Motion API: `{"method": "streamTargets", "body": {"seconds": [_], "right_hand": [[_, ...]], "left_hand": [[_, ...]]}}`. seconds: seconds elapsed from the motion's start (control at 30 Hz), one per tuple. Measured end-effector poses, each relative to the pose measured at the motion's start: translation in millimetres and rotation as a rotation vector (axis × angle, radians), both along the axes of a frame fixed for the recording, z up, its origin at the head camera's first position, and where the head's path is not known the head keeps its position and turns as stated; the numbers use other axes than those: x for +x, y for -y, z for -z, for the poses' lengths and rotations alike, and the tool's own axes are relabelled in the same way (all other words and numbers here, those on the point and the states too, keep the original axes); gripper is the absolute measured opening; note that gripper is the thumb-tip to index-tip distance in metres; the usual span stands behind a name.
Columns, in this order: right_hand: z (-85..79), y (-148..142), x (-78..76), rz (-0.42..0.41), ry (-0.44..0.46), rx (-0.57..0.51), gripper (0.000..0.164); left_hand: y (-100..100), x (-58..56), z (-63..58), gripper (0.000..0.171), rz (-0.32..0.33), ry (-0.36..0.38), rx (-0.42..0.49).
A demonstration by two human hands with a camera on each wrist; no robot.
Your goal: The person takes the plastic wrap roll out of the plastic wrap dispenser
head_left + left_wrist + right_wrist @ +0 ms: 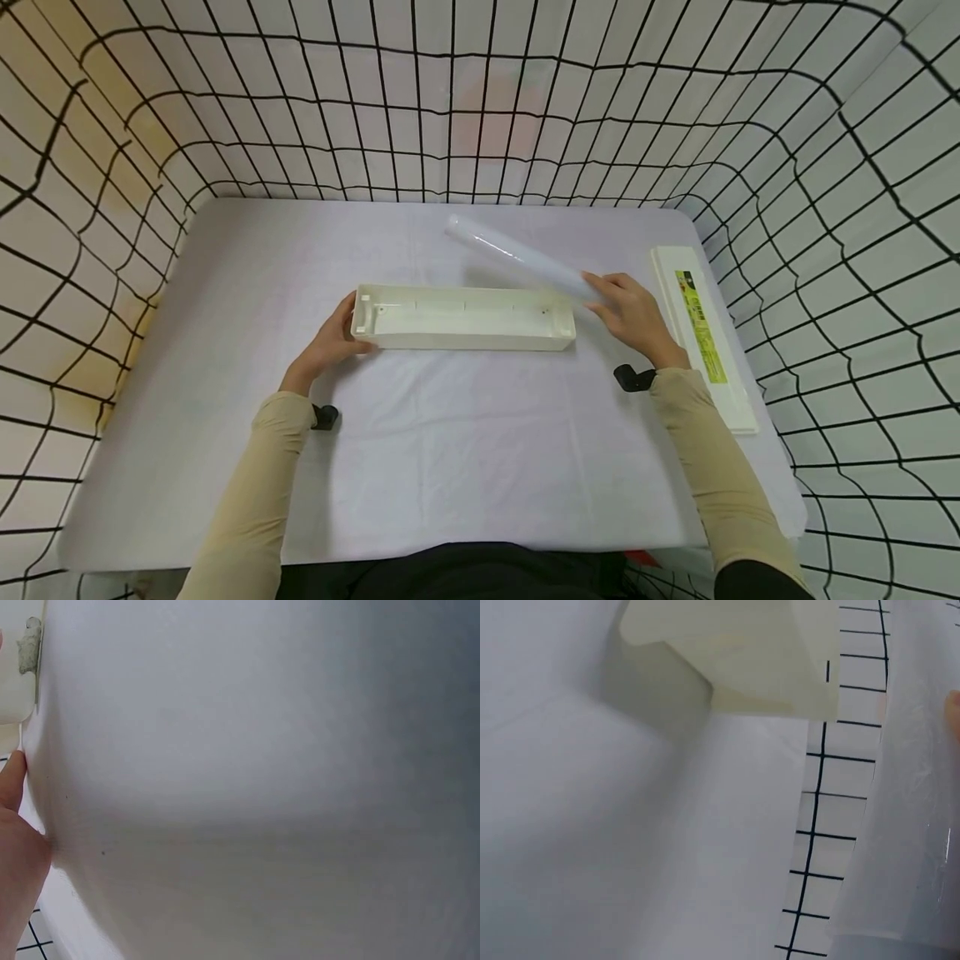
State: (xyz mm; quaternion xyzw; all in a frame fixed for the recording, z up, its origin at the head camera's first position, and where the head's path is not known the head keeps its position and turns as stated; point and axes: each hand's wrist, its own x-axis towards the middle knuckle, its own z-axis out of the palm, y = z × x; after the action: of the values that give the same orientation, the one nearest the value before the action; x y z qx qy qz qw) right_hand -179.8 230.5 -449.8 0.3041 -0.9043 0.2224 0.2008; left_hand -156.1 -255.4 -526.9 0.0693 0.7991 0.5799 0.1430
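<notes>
A long, cream-white open box point(465, 342) lies crosswise on the table, its hollow inside facing up. My left hand point(332, 337) grips the box's left end, thumb at the near side and fingers round the far side. In the left wrist view only part of that hand point(21, 851) and a corner of the box point(13, 697) show at the left edge. Over the box's right end my right hand point(633, 312) holds a translucent roll of plastic film point(517, 254), slanting up to the far left. The right wrist view has the film roll point(900, 847) close by, beside the box end point(780, 667).
A flat white lid point(701, 333) with a yellow-green label lies along the table's right side. White cloth covers the table point(450, 450). Black wire mesh point(450, 108) stands round the back and both sides.
</notes>
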Motion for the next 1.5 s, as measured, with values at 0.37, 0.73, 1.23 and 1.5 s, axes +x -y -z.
{"method": "streamTargets", "body": {"seconds": [0.37,0.73,1.23,1.5], "right_hand": [[7.4,-18,10.1,0.124,-0.013,-0.041,0.050],[14.4,-39,22.7,0.299,0.074,-0.063,0.051],[29.6,-58,37.3,0.501,0.162,-0.121,0.048],[36.1,-62,44.1,0.596,0.198,-0.166,0.048]], "left_hand": [[0,-0.6,-7.2,0.102,-0.004,0.012,-0.013],[-10,9.2,-38.4,0.098,-0.001,0.064,0.007],[-11,10.7,-34.0,0.099,-0.009,0.056,0.013],[-12,11.0,-32.1,0.099,-0.006,0.066,-0.003]]}}
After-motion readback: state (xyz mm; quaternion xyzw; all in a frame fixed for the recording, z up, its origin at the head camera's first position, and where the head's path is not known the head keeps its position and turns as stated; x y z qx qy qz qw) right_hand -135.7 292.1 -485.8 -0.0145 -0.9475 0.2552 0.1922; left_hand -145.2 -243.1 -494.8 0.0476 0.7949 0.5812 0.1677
